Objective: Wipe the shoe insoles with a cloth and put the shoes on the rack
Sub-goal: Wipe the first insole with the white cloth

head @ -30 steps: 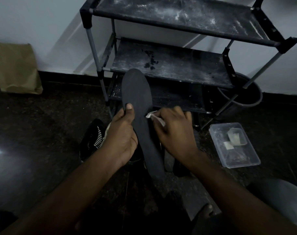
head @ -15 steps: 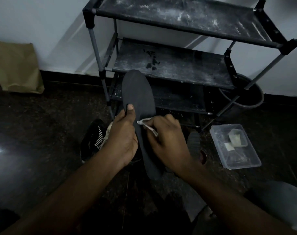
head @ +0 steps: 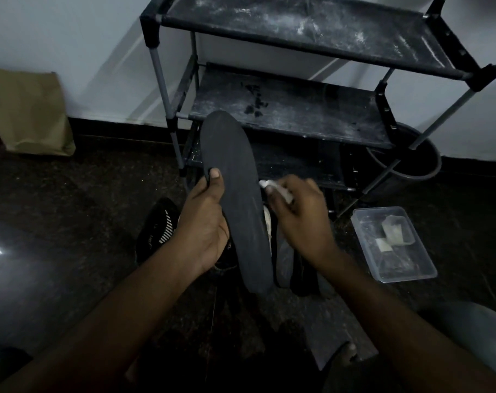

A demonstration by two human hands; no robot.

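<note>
A long dark grey insole (head: 235, 188) stands nearly upright in mid-frame. My left hand (head: 204, 222) grips its left edge, thumb on the face. My right hand (head: 298, 217) holds a small white cloth (head: 275, 190) bunched in its curled fingers, just off the insole's right edge. Below the hands a black shoe with white stripes (head: 159, 236) lies on the floor, and a second dark shoe (head: 292, 259) lies partly hidden behind the insole. The black three-shelf rack (head: 298, 109) stands right behind, its shelves dusty and bare.
A clear plastic box (head: 394, 245) holding folded wipes sits on the dark floor at the right. A dark round bin (head: 411, 163) stands behind the rack's right leg. A brown paper bag (head: 25, 114) leans on the wall at left.
My right hand with the cloth slid from the insole's face out to the right, past its edge. The left hand keeps its hold on the insole.
</note>
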